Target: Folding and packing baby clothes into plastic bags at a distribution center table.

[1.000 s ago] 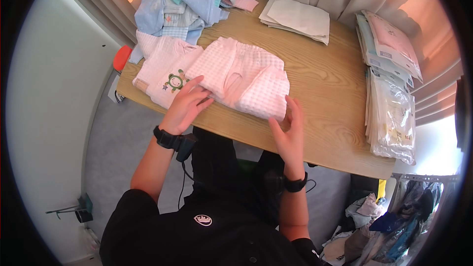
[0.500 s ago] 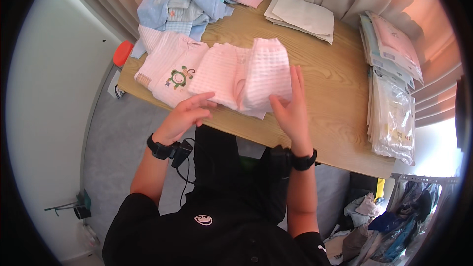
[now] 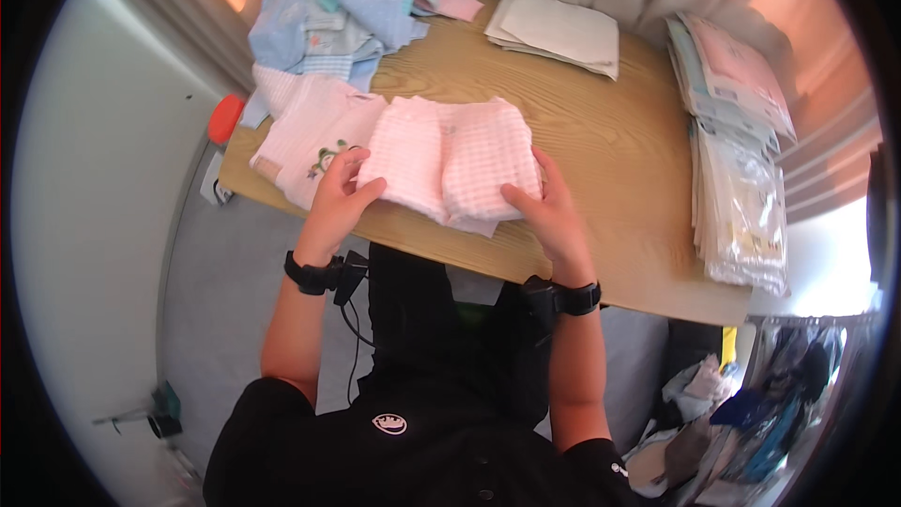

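A folded pink-and-white checked garment (image 3: 488, 164), which looks like a pair of small trousers, lies near the front edge of the table. It is folded into two puffy halves with a seam between them. My left hand (image 3: 338, 197) holds its left lower edge, thumb on top. On the opposite side, my right hand (image 3: 552, 211) grips the right edge with its thumb on the cloth and the fingers along the outside. Just left of it, partly behind my left hand, lies a pink top (image 3: 314, 127) with a green embroidered figure.
A heap of light blue baby clothes (image 3: 338, 14) lies at the back left of the wooden table (image 3: 629, 178). White flat sheets or bags (image 3: 558, 33) rest at the back. Stacked clear-bagged garments (image 3: 741, 207) line the right edge. A red round object (image 3: 225, 119) stands beyond the left edge.
The right half of the garment, raised before, now lies flat beside the left half. My left hand has closed on the left edge, and my right hand on the right edge.
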A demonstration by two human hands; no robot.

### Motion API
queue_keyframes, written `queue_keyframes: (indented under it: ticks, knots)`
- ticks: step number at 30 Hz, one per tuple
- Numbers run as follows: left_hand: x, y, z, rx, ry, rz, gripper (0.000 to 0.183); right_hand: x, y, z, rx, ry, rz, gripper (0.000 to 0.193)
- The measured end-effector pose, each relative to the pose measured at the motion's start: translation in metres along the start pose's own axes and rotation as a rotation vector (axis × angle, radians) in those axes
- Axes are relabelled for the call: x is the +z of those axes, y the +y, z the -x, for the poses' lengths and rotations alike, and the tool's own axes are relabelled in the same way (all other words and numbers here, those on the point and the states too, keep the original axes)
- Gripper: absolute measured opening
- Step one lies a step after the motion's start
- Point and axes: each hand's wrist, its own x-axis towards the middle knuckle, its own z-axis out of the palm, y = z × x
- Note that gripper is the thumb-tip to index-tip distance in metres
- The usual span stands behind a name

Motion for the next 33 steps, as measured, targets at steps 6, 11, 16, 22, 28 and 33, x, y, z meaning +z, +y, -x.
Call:
queue_keyframes:
  ticks: [6,11,16,22,28,33]
  knots:
    - [0.049,0.005,0.006,0.275,-0.155,0.221,0.045,-0.022,-0.019,0.035,-0.265,0.257,0.035,0.05]
    - [0.101,0.023,0.009,0.197,-0.457,0.166,0.051,-0.086,-0.048,0.064,-0.28,0.584,0.389,0.053]
    - [0.092,0.013,0.009,0.54,-0.464,-0.793,0.065,-0.059,-0.051,0.09,-0.311,0.918,1.214,0.058]
    - [0.075,-0.005,0.012,0.481,-0.386,-1.06,0.064,-0.012,-0.021,0.093,-0.346,0.37,1.258,0.054]
    - [0.056,0.0,0.01,0.593,-0.575,-0.962,0.077,-0.032,-0.001,0.08,-0.228,0.308,1.447,0.048]
    - [0.066,0.0,0.047,0.634,-0.706,-0.946,0.081,-0.059,0.002,0.075,-0.188,0.382,1.484,0.043]
